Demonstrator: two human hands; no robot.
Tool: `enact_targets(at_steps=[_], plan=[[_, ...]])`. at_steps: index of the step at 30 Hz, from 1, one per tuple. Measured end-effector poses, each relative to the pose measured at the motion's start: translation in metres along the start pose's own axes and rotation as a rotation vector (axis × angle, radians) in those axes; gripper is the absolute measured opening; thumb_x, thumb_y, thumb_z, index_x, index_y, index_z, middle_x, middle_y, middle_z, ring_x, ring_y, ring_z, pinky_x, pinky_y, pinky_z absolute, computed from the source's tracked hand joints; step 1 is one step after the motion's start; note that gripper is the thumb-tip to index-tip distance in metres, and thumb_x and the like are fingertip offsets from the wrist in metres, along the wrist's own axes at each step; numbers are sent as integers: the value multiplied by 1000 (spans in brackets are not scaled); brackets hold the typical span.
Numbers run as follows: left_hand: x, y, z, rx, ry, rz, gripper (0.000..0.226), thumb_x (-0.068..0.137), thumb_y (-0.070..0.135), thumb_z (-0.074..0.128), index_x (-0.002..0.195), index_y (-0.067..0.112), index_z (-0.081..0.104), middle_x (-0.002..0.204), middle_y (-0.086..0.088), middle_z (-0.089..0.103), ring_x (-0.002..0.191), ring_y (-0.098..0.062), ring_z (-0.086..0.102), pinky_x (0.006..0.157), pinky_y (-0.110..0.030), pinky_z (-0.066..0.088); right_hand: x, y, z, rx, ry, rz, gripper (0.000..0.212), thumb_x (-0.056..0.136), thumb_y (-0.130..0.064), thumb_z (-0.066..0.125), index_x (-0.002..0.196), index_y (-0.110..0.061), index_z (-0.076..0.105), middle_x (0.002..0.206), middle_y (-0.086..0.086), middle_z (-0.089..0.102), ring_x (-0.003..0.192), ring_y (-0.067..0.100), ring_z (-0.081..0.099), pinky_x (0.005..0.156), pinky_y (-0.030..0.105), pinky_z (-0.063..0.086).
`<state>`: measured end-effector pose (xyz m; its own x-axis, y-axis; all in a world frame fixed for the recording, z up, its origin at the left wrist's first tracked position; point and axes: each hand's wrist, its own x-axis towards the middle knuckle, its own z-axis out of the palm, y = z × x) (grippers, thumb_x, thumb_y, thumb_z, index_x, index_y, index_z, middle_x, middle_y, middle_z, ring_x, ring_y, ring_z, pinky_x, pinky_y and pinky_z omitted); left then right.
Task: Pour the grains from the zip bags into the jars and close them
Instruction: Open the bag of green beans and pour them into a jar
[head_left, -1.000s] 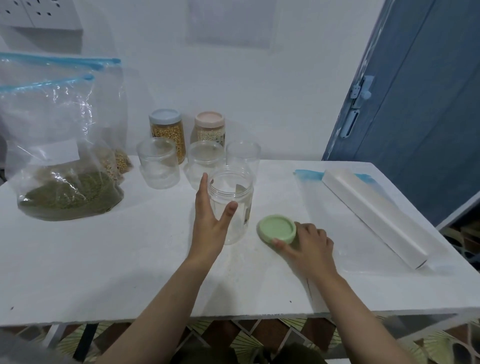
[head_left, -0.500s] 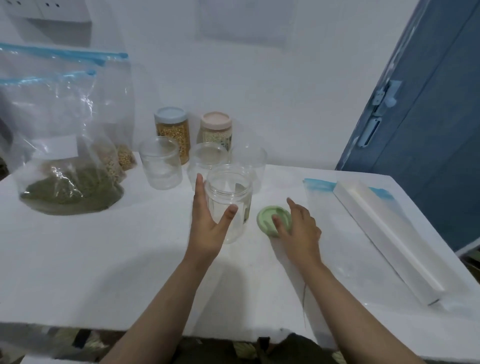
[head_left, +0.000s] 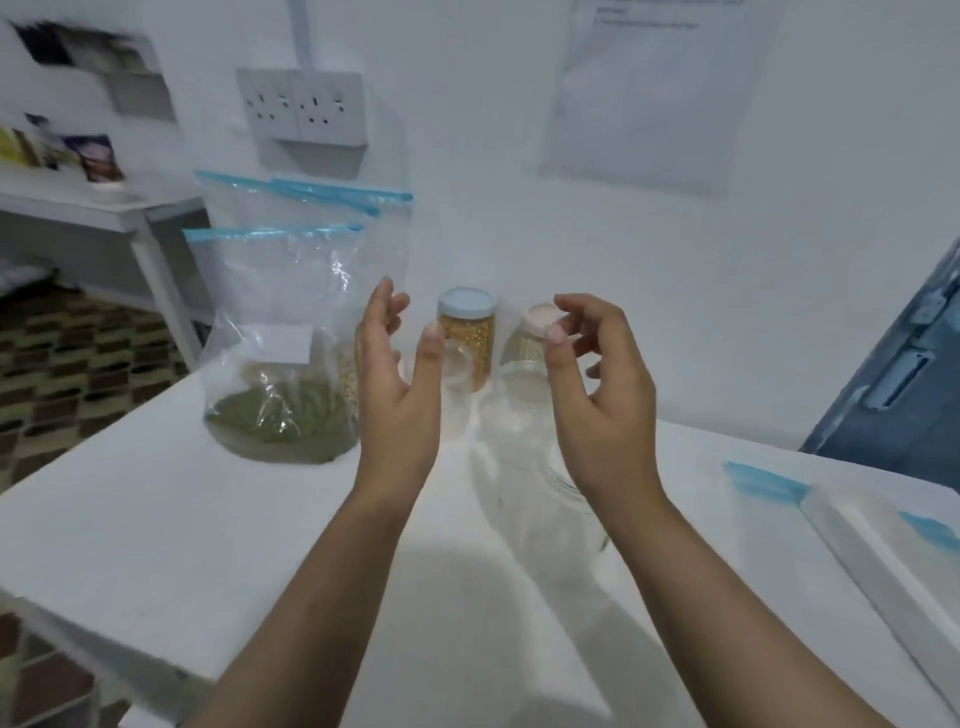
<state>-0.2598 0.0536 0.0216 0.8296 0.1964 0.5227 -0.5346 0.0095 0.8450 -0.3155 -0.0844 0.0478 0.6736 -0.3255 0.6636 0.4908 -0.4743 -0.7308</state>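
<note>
My left hand (head_left: 400, 384) and my right hand (head_left: 597, 395) are raised side by side above the white table (head_left: 156, 545), and neither holds anything. The left fingers are nearly straight, the right ones loosely curled. A clear jar without a lid (head_left: 545, 519) stands on the table below my right wrist. To the left a zip bag of green grains (head_left: 280, 374) stands upright, with two more blue-zipped bags (head_left: 311, 202) behind it. Behind my hands are a blue-lidded jar of yellow grains (head_left: 467, 332) and a pink-lidded jar (head_left: 532, 332). The green lid is out of sight.
Empty clear jars (head_left: 457, 384) show blurred between my hands. A long white box (head_left: 883, 566) lies on a flat empty zip bag (head_left: 763, 483) at the right. A blue door (head_left: 904, 384) stands at the far right. The table's left edge (head_left: 78, 467) drops to a tiled floor.
My left hand let go of the open jar and my right hand left the green lid. Both rose above the table, and the view tilted up and left.
</note>
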Motion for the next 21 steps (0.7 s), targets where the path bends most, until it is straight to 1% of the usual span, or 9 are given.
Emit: enact_targets(at_steps=[2, 6, 9, 11, 12, 14, 15, 18, 21], plan=[[23, -7, -24, 30, 66, 30, 53, 97, 42, 50, 147, 34, 33, 140, 11, 45, 134, -1, 38, 113, -36, 36, 8, -8, 40, 80, -36, -6, 20, 101, -25, 54, 120, -20, 59, 100, -8, 60, 90, 9, 57, 81, 16, 43], [65, -35, -73, 155, 111, 50, 50, 101, 41, 46, 148, 37, 30, 140, 15, 41, 135, -4, 35, 106, -24, 32, 10, -5, 136, 163, -67, 55, 24, 101, -29, 52, 123, -21, 56, 101, -9, 56, 89, 10, 54, 82, 22, 46], [95, -61, -111, 264, 118, 47, 50, 102, 39, 46, 149, 34, 29, 147, 8, 33, 140, -9, 27, 110, -26, 25, 9, 17, 205, 124, -63, 126, 32, 102, -29, 50, 133, -23, 49, 120, -5, 51, 108, 12, 53, 97, 35, 47], [117, -82, -135, 317, 114, 27, 53, 101, 39, 47, 150, 32, 28, 154, 2, 24, 143, -11, 18, 113, -28, 20, 12, 33, 243, 73, -85, 162, 44, 102, -35, 48, 144, -27, 39, 135, -6, 42, 128, 14, 43, 111, 42, 38], [128, -93, -146, 342, 111, 5, 55, 101, 41, 48, 151, 33, 26, 155, 0, 20, 143, -12, 15, 116, -33, 19, 14, 39, 258, 50, -104, 181, 49, 102, -38, 47, 149, -30, 33, 141, -6, 37, 135, 15, 37, 116, 41, 31], [151, -116, -168, 412, 94, -63, 62, 99, 46, 49, 153, 32, 21, 158, -4, 14, 145, -18, 12, 119, -44, 18, 19, 53, 281, -20, -146, 225, 57, 102, -40, 48, 154, -35, 23, 151, 0, 32, 142, 18, 27, 117, 32, 20], [161, -127, -178, 449, 75, -108, 67, 98, 48, 49, 154, 32, 17, 159, -7, 11, 146, -22, 11, 119, -47, 17, 21, 58, 289, -57, -162, 241, 59, 102, -41, 49, 154, -36, 21, 153, 3, 31, 142, 20, 26, 115, 30, 18], [186, -157, -202, 441, -46, -231, 78, 95, 52, 52, 155, 33, 8, 162, -8, 13, 148, -27, 17, 119, -48, 20, 28, 64, 304, -90, -152, 260, 60, 100, -39, 53, 154, -35, 25, 141, 8, 41, 133, 21, 37, 115, 38, 28], [193, -167, -212, 366, -152, -306, 82, 93, 49, 59, 155, 36, 8, 150, -6, 37, 136, -26, 40, 113, -46, 34, 31, 64, 309, -47, -89, 260, 61, 97, -33, 61, 151, -31, 34, 111, -1, 48, 106, 15, 50, 102, 34, 41]])
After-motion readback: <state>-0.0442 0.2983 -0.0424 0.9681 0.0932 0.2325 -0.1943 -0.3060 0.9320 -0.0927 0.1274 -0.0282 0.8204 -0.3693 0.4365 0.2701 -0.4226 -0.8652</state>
